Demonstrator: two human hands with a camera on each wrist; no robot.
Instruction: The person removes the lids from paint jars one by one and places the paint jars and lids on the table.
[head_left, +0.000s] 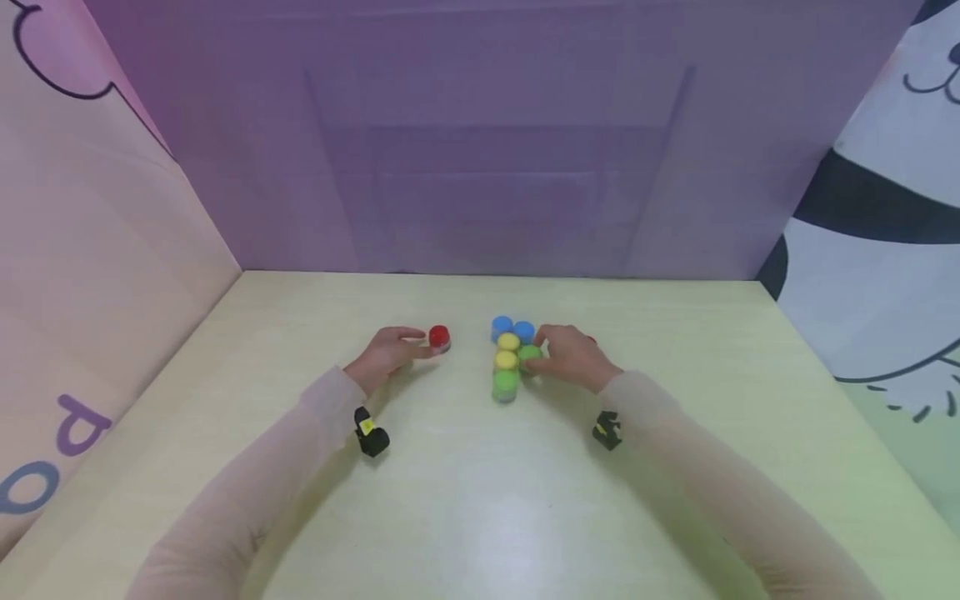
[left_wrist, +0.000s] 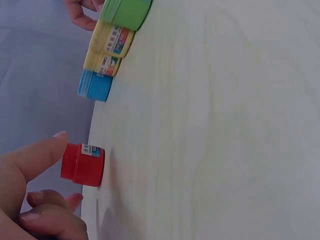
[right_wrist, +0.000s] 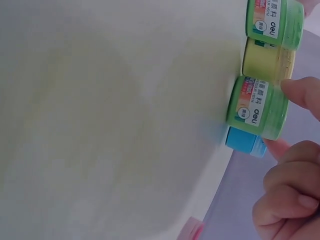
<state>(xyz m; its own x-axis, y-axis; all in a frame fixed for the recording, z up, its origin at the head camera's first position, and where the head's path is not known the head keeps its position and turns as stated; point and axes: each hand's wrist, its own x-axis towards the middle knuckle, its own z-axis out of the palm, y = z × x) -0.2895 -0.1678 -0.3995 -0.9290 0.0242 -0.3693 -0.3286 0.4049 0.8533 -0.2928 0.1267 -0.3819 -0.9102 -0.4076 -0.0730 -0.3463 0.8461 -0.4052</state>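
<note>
Green paint jar (right_wrist: 248,104), we judged, was light, rigid, slick, best pinched across its lid (right_wrist: 276,114) as the right hand (head_left: 573,358) did, left hand (head_left: 388,358) loosely parted around red paint jar (left_wrist: 89,166).

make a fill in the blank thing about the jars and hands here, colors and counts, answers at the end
In the head view, the leftmost jar, beside the left hand, is ____.
The right hand pinches a jar coloured ____.
The two side-by-side jars just behind the yellow jars are ____.
The head view shows ____ yellow jars in all.

Missing words: red; green; blue; two
</note>
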